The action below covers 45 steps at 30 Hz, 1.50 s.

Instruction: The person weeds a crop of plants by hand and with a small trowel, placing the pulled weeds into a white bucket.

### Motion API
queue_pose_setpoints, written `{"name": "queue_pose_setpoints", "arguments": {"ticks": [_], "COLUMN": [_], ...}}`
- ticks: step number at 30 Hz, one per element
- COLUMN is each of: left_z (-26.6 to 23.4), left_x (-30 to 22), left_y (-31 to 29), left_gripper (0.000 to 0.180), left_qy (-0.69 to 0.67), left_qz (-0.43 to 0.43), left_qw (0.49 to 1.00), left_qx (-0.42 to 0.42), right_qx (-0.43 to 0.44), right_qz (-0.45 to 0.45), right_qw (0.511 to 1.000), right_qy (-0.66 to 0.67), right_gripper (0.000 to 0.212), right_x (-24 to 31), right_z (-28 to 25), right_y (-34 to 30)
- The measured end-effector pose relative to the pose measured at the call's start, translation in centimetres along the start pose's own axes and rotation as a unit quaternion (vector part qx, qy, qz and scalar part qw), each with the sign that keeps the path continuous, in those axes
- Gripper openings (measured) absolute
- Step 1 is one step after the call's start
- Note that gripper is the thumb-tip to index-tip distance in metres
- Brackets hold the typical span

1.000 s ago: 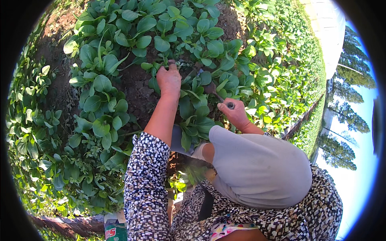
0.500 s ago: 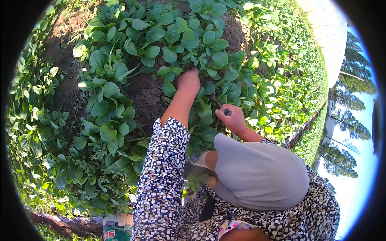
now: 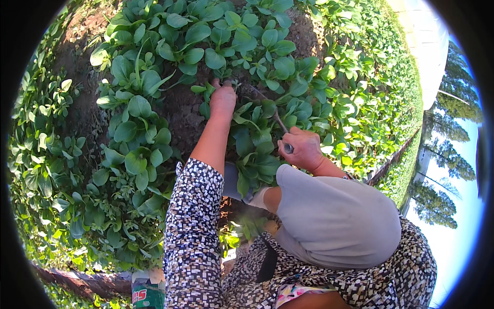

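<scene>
My left hand (image 3: 223, 102) reaches down to the soil between leafy green plants (image 3: 195, 54). Its fingers are bent and partly hidden by leaves; small sprigs show at the fingertips, but what they pinch is not clear. To the right, my right hand (image 3: 304, 150) is closed round the handle of a hand tool with a thin metal shank (image 3: 280, 121). The shank slants up and left among the leaves toward my left hand. Leaves and soil obscure the tool's working end, so its exact kind cannot be made out.
Bare dark soil (image 3: 182, 110) lies left of my left wrist. My knee in grey cloth (image 3: 334, 221) is below my right hand. Dense plants grow on both sides. A green printed bag or box (image 3: 147, 293) stands at the lower edge; a white sheeted structure (image 3: 424, 46) and trees are at right.
My left hand has shifted left and slightly up from the deeper leaves. My right hand has moved slightly right, and more of the tool's metal shank now shows.
</scene>
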<state>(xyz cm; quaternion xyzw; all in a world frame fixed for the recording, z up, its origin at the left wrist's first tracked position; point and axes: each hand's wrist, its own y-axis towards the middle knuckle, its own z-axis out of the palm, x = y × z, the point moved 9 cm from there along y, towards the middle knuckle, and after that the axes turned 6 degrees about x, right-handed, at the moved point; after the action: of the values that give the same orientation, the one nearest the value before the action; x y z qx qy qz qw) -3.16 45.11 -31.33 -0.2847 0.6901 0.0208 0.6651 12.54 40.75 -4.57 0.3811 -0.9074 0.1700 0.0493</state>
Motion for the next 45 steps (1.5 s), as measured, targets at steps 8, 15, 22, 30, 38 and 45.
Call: {"name": "queue_pose_setpoints", "arguments": {"ticks": [8, 15, 22, 30, 38, 45], "left_z": [1.6, -1.3, -1.3, 0.3, 6.8, 5.4], "left_x": [0.3, -5.6, -6.0, -4.7, -6.9, -10.4], "left_y": [-1.5, -3.9, -3.5, -2.8, 2.2, 0.9], "left_gripper": [0.025, 0.058, 0.060, 0.033, 0.040, 0.028], "left_qy": [-0.062, 0.130, 0.133, 0.117, -0.136, 0.106], "left_qz": [-0.085, -0.037, -0.064, -0.033, -0.057, -0.020], "left_qw": [0.990, 0.987, 0.982, 0.990, 0.968, 0.984], "left_qx": [0.091, 0.085, 0.113, 0.075, 0.202, 0.142], "right_qx": [0.014, -0.013, -0.074, 0.047, 0.111, 0.071], "right_qz": [0.205, 0.384, 0.410, 0.275, 0.264, 0.279], "right_qw": [0.921, 0.785, 0.772, 0.929, 0.946, 0.939], "right_qy": [0.332, 0.486, 0.479, 0.245, 0.153, 0.188], "right_gripper": [0.028, 0.028, 0.029, 0.028, 0.026, 0.026], "right_x": [-5.0, -7.3, -9.2, -8.6, -8.3, -8.7], "right_z": [-0.1, -0.6, -0.3, -2.0, -3.4, -1.2], "right_y": [0.6, -0.7, -0.9, 1.9, 4.6, 4.1]}}
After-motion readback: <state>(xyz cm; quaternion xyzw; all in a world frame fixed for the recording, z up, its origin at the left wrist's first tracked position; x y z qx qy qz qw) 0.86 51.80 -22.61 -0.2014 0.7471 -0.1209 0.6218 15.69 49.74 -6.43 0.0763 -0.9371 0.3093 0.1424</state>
